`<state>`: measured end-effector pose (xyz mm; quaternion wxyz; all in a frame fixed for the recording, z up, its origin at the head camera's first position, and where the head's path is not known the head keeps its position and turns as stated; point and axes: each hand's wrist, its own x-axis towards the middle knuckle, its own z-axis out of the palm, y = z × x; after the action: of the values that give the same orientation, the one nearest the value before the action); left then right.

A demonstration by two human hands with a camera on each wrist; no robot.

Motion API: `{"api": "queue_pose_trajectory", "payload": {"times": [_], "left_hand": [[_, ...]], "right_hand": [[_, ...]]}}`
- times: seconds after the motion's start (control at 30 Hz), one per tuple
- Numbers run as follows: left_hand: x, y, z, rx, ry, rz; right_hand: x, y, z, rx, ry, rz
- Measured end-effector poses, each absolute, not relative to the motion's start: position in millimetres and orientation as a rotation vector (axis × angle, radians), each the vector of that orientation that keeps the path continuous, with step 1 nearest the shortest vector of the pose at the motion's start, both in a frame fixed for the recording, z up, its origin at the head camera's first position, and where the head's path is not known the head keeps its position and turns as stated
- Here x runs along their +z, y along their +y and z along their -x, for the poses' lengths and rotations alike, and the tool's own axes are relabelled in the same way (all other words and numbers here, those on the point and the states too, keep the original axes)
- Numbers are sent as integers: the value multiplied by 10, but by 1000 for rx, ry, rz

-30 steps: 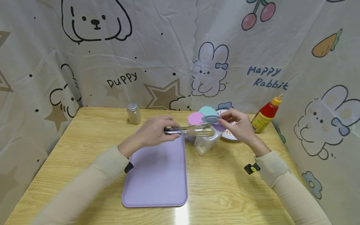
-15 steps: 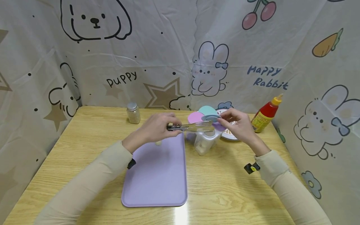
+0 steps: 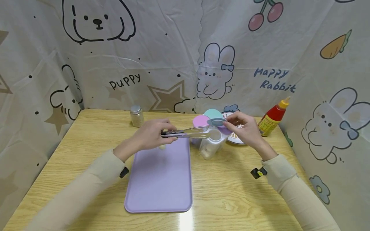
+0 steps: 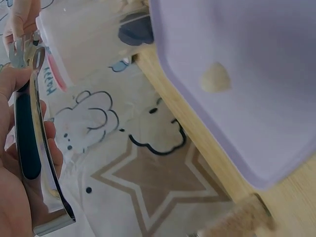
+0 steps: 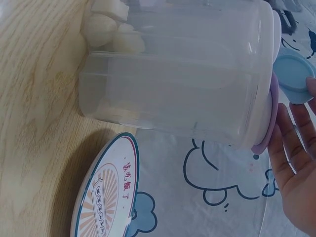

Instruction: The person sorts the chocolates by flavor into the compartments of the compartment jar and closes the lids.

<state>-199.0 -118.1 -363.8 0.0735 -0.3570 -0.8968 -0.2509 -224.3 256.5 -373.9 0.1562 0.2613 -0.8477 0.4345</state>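
Observation:
My left hand [image 3: 150, 134] grips metal tongs [image 3: 188, 132] with dark handle inlays, held level above the far end of the lilac tray [image 3: 162, 183]. The tong tips lie by the left edge of a round opening in a clear, sectioned canister [image 3: 209, 149]. Whether anything sits between the tips I cannot tell. My right hand [image 3: 244, 130] pinches the canister's small blue flip lid [image 5: 294, 74], which is raised. Pale chunks [image 5: 111, 27] lie at the canister's bottom. One pale piece [image 4: 216, 78] rests on the tray, partly hidden by my left hand in the head view.
A glass shaker jar [image 3: 137, 116] stands at the back left. Behind the canister is a printed plate [image 5: 106, 192], partly hidden in the head view. A red sauce bottle [image 3: 274, 117] stands at the back right. Patterned cloth [image 3: 162, 41] encloses the table.
The left hand with the tongs has moved left, so the tips have drawn back from above the canister's opening. My right hand stays on the blue lid.

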Motion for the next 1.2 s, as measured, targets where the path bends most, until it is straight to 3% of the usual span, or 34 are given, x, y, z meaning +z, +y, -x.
{"api": "queue_pose_trajectory", "payload": {"times": [0.67,1.2], "left_hand": [[-3953,-2048,1894,-587,-2909,781],[-4363,-2275,1847,-608,-3028,710]], "right_hand": [[-3723,2552,2234,1233,-2437,-747],[-3721,2550,2230,1226,-2442,-739]]}}
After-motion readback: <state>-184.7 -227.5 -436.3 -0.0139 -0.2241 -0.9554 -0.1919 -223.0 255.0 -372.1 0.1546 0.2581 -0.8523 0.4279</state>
